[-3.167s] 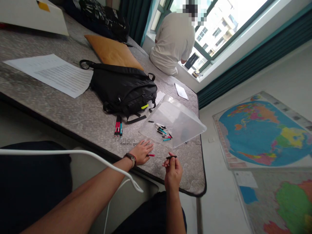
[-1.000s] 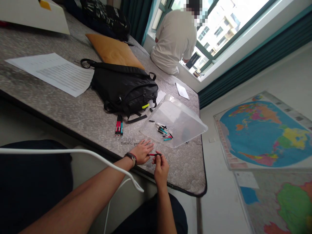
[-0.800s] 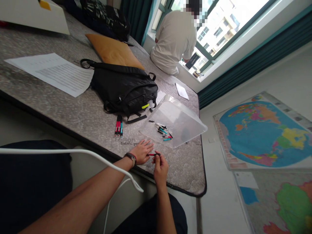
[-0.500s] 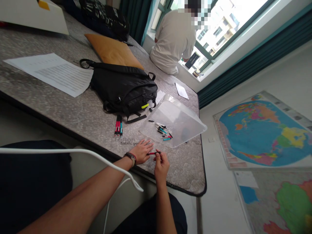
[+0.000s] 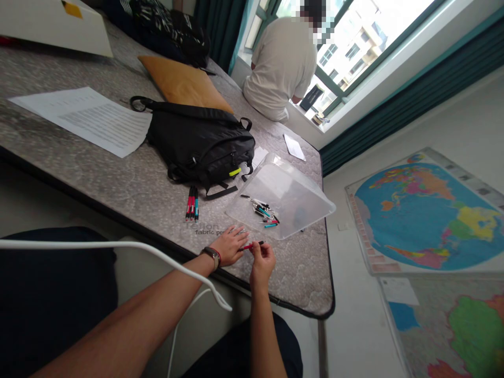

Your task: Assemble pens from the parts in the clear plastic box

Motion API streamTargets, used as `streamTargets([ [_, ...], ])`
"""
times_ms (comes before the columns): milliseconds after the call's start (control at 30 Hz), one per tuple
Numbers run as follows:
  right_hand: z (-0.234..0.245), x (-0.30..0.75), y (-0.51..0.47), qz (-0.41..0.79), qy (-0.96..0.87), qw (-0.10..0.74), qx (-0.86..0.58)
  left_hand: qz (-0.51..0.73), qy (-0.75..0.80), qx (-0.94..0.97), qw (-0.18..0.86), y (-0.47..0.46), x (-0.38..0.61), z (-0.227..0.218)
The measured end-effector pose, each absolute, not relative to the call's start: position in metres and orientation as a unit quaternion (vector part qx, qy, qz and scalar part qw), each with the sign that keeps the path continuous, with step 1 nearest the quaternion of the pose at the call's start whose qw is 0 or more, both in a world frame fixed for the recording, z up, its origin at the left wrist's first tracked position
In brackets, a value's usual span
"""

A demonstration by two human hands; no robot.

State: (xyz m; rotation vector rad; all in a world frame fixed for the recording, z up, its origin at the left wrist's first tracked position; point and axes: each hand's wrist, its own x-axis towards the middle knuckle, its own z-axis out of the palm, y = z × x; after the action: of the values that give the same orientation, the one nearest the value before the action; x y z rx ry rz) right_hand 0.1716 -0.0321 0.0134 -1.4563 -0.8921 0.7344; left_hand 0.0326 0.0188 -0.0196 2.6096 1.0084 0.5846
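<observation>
Clamping a red-and-black pen in its fingertips, our right grip holds it over the mattress, close to the near edge. Our left grip lies open and flat just beside the pen's red end. The long axis runs almost level, red end pointing left. We judge that a slackened pinch could drop the pen, which might roll off that edge or into the pen parts on the clear plastic tray just beyond.

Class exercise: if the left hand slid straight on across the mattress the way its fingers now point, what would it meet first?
The left hand would most likely meet the near rim of the clear plastic tray first, just past its fingertips on the mattress. The exact gap is hard to judge from this view.
</observation>
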Motion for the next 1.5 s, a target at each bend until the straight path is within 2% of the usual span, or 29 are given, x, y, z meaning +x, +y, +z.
streamTargets([
  [400, 0.036, 0.159, -0.038, 0.417, -0.437, 0.59, -0.536, 0.217, 0.352, 0.898, 0.152, 0.018, 0.032, -0.017],
  [700, 0.022, 0.161, -0.03, 0.342, -0.4, 0.595, -0.608, 0.217, 0.354, 0.896, 0.154, 0.019, 0.033, -0.021],
  [933, 0.036, 0.161, -0.042, 0.448, -0.42, 0.596, -0.517, 0.225, 0.349, 0.899, 0.14, 0.018, 0.034, -0.02],
  [1200, 0.019, 0.168, -0.034, 0.348, -0.37, 0.63, -0.588, 0.217, 0.351, 0.899, 0.146, 0.019, 0.034, -0.023],
  [1400, 0.035, 0.166, -0.043, 0.426, -0.41, 0.606, -0.532, 0.224, 0.353, 0.897, 0.142, 0.019, 0.034, -0.021],
  [1500, 0.035, 0.166, -0.044, 0.41, -0.409, 0.598, -0.554, 0.223, 0.354, 0.898, 0.139, 0.018, 0.034, -0.021],
])
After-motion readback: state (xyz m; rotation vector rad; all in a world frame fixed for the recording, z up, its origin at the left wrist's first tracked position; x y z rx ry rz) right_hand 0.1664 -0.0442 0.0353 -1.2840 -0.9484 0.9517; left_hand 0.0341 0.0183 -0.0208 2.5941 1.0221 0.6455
